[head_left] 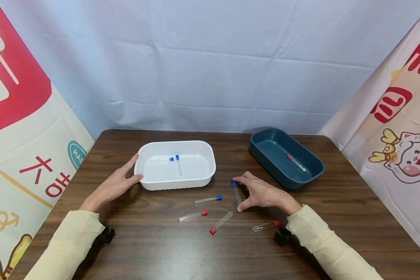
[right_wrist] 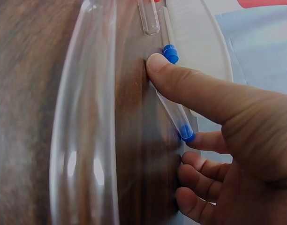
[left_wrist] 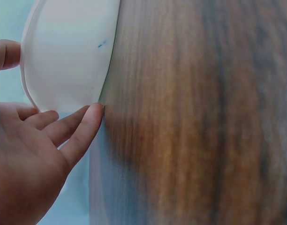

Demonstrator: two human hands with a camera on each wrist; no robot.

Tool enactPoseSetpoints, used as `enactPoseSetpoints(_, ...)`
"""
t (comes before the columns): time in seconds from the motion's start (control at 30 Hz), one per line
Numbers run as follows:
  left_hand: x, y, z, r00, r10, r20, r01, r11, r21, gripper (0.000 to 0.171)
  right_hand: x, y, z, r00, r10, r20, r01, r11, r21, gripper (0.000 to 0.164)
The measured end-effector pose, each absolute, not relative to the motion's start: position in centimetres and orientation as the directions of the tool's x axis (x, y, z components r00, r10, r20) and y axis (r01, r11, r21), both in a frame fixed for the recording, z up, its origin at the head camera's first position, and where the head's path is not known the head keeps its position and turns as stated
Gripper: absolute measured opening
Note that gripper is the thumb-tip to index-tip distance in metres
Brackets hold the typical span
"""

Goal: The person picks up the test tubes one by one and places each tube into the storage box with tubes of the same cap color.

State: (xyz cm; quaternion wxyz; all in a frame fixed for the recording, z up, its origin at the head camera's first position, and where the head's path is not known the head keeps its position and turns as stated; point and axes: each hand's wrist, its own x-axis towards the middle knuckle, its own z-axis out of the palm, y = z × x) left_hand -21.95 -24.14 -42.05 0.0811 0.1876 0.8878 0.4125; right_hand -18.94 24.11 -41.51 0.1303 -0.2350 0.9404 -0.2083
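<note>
My left hand [head_left: 113,186] rests against the left end of a white plastic basin [head_left: 176,186], thumb and fingers spread along its wall. Two blue-capped test tubes [head_left: 162,160] lie inside that basin. On the table, my right hand [head_left: 262,191] spans a blue-capped test tube [head_left: 236,192] lengthwise. Its index finger meets the blue cap [right_wrist: 187,133] and its thumb is at the rounded end, which the thumb partly hides in the right wrist view. Another blue-capped tube [head_left: 208,199] lies to the left of this hand.
Three red-capped tubes lie toward the front: one on the left [head_left: 192,216], one in the middle [head_left: 221,223], one beside the right wrist [head_left: 266,226]. A dark teal basin [head_left: 271,169] at the back right holds a red-capped tube [head_left: 296,163]. A pale curtain [head_left: 210,77] hangs behind the table.
</note>
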Motion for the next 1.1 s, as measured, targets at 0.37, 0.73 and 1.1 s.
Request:
enactPoseSetpoints(0.37,-22.0,-24.1,-42.0,-0.917,0.400,0.002,0.261,0.595,0.760,0.082,-18.8,24.3,-41.6,-0.851,-0.515,-0.104,-0.414,0.780,-0.469,0.092)
enactPoseSetpoints(0.73,-21.9,-24.2,-42.0,-0.918,0.396,0.001,0.255,0.588,0.768,0.083,-18.5,24.4,-41.2,-0.853,-0.518,-0.066,-0.420,0.756,-0.503,0.085)
enactPoseSetpoints(1.1,-21.9,-24.2,-42.0,-0.917,0.398,0.008,0.262,0.588,0.765,0.083,-18.4,24.0,-39.9,-0.849,-0.528,-0.011,-0.437,0.713,-0.548,0.082)
